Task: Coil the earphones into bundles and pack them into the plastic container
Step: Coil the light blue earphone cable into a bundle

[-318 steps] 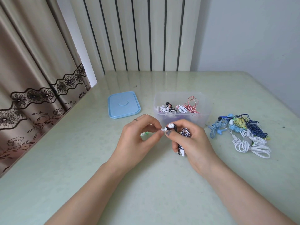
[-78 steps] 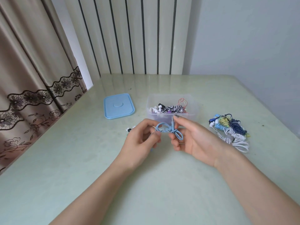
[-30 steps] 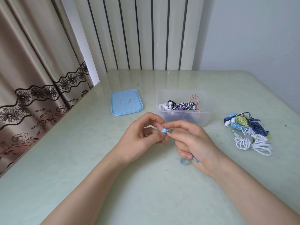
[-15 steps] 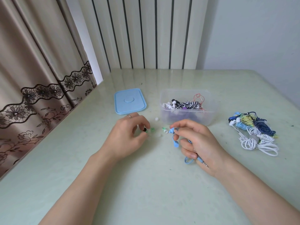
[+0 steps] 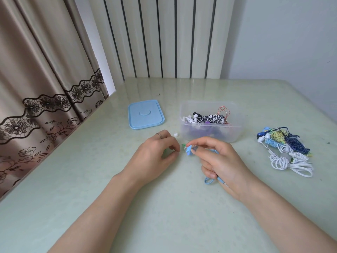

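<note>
Nearest, the right hand (image 5: pixel 221 161) is gripping a light blue earphone (image 5: pixel 209 180), fingers curled round its thin, floppy cord, earbud pinched at the fingertips. It looks light and tangle-prone, best held by the gathered loops. The left hand (image 5: pixel 155 154) is resting on the smooth green table (image 5: pixel 164 216), fingers curled; whether it is pinching anything, I cannot tell. Beyond, a clear plastic box (image 5: pixel 209 132) is holding coiled bundles; a loose pile (image 5: pixel 286 150) is lying right, a blue lid (image 5: pixel 145 114) left.
</note>
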Demonstrator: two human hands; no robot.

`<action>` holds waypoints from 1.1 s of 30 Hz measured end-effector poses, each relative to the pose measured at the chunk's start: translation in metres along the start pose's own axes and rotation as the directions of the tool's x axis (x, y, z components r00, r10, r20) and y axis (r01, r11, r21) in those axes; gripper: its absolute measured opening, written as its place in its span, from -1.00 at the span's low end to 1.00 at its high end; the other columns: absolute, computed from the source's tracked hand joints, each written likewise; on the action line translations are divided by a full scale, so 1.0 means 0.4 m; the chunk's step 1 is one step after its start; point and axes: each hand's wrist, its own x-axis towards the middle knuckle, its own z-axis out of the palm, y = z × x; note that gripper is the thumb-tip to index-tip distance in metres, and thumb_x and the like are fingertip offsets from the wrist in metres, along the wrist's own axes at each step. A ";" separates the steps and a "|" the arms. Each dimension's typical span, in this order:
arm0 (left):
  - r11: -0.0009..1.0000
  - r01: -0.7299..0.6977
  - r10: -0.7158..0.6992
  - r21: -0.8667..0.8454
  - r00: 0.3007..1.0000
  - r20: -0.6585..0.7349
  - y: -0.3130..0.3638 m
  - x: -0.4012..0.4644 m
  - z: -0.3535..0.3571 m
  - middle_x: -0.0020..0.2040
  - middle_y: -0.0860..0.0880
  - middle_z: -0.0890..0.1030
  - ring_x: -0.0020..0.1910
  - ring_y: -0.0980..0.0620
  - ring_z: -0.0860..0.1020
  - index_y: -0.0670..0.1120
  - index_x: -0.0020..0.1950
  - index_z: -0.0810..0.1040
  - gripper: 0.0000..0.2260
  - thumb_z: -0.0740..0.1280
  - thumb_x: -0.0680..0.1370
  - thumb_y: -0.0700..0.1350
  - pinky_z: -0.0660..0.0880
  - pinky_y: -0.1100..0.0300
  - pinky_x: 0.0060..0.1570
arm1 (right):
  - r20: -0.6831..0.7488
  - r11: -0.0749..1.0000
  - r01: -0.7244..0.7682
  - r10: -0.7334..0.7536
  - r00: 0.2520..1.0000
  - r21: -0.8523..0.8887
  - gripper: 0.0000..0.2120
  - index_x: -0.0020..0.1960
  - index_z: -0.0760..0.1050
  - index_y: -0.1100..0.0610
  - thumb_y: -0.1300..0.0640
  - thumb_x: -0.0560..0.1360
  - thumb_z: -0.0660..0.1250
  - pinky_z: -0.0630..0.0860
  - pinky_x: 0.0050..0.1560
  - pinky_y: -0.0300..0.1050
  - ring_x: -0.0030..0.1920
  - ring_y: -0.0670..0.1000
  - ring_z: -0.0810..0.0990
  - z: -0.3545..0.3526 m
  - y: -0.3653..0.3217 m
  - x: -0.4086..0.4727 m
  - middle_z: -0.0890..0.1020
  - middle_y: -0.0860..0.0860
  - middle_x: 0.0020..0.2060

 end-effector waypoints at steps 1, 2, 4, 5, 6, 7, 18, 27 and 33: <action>1.000 -0.002 0.002 0.004 1.000 0.005 0.001 0.000 0.000 -0.07 0.19 0.44 -0.23 0.21 0.46 0.04 -0.02 0.59 -0.92 0.40 0.57 -0.15 0.34 0.26 -0.23 | -0.001 1.000 0.006 -0.006 1.000 -0.020 -0.88 0.00 0.63 0.21 0.25 0.58 0.31 0.20 -0.51 -0.20 -0.52 -0.03 0.13 0.000 0.000 0.000 0.44 -0.23 -0.51; 1.000 -0.002 0.002 0.006 1.000 0.008 0.003 0.000 0.001 -0.06 0.19 0.44 -0.24 0.20 0.44 0.04 -0.02 0.58 -0.92 0.38 0.58 -0.15 0.33 0.25 -0.24 | -0.002 0.999 0.010 -0.010 1.000 -0.031 -0.88 0.00 0.63 0.21 0.25 0.58 0.32 0.20 -0.50 -0.20 -0.53 -0.04 0.14 0.001 0.001 0.000 0.43 -0.23 -0.54; 1.000 -0.007 0.007 -0.007 1.000 0.001 0.010 0.000 -0.002 -0.04 0.19 0.42 -0.26 0.18 0.42 0.03 -0.02 0.54 -0.91 0.35 0.61 -0.17 0.33 0.23 -0.24 | -0.012 1.000 0.010 -0.010 1.000 -0.026 -0.89 -0.01 0.63 0.21 0.25 0.58 0.32 0.21 -0.49 -0.19 -0.54 -0.04 0.15 0.000 0.004 0.001 0.42 -0.23 -0.55; 1.000 -0.014 0.013 -0.025 1.000 -0.010 0.015 0.000 -0.005 -0.04 0.18 0.43 -0.27 0.15 0.42 0.02 -0.02 0.52 -0.91 0.33 0.61 -0.18 0.33 0.23 -0.24 | -0.021 1.000 0.009 -0.010 1.000 -0.021 -0.89 -0.01 0.63 0.20 0.25 0.58 0.32 0.20 -0.49 -0.19 -0.55 -0.05 0.16 -0.001 0.006 0.001 0.42 -0.23 -0.54; 0.999 -0.017 0.016 -0.049 1.000 -0.020 0.021 -0.001 -0.008 -0.05 0.17 0.43 -0.28 0.11 0.42 0.02 -0.02 0.50 -0.91 0.32 0.62 -0.18 0.34 0.23 -0.25 | -0.025 1.000 0.013 -0.013 1.000 -0.025 -0.89 -0.01 0.64 0.19 0.25 0.57 0.32 0.20 -0.49 -0.20 -0.55 -0.06 0.19 -0.002 0.005 0.001 0.44 -0.22 -0.52; 0.997 -0.014 0.012 -0.075 1.000 -0.023 0.027 -0.002 -0.011 -0.08 0.15 0.45 -0.29 0.07 0.42 0.01 0.00 0.49 -0.91 0.31 0.63 -0.18 0.36 0.22 -0.26 | -0.025 0.999 0.022 -0.023 0.999 -0.042 -0.89 -0.02 0.64 0.17 0.24 0.57 0.33 0.20 -0.48 -0.20 -0.55 -0.06 0.21 -0.002 0.005 0.000 0.48 -0.16 -0.47; 0.968 -0.036 0.040 -0.247 0.999 0.012 0.075 -0.009 -0.015 -0.29 0.38 0.50 -0.40 0.12 0.36 -0.10 0.01 0.52 -0.95 0.37 0.62 -0.20 0.28 0.39 -0.33 | -0.050 0.991 0.094 -0.099 0.994 -0.094 -0.91 -0.04 0.65 0.05 0.19 0.55 0.37 0.27 -0.50 -0.24 -0.56 -0.02 0.23 -0.013 0.006 0.005 0.61 -0.03 -0.24; 0.955 -0.027 0.023 -0.297 1.000 -0.018 0.076 -0.010 -0.015 -0.29 0.38 0.51 -0.40 0.11 0.34 -0.10 -0.01 0.53 -0.92 0.42 0.60 -0.17 0.29 0.37 -0.35 | -0.056 0.985 0.096 -0.105 0.993 -0.140 -0.91 -0.06 0.65 0.03 0.18 0.54 0.39 0.28 -0.51 -0.22 -0.57 -0.04 0.23 -0.005 0.005 -0.002 0.66 0.02 -0.16; 0.942 -0.010 0.006 -0.335 1.000 -0.012 0.078 -0.013 -0.017 -0.30 0.35 0.52 -0.39 0.13 0.36 -0.10 -0.01 0.54 -0.90 0.44 0.57 -0.21 0.31 0.38 -0.31 | -0.076 0.985 0.100 -0.111 0.991 -0.140 -0.91 -0.05 0.64 0.05 0.19 0.55 0.37 0.26 -0.53 -0.27 -0.58 -0.05 0.22 -0.004 0.005 -0.004 0.67 -0.03 -0.17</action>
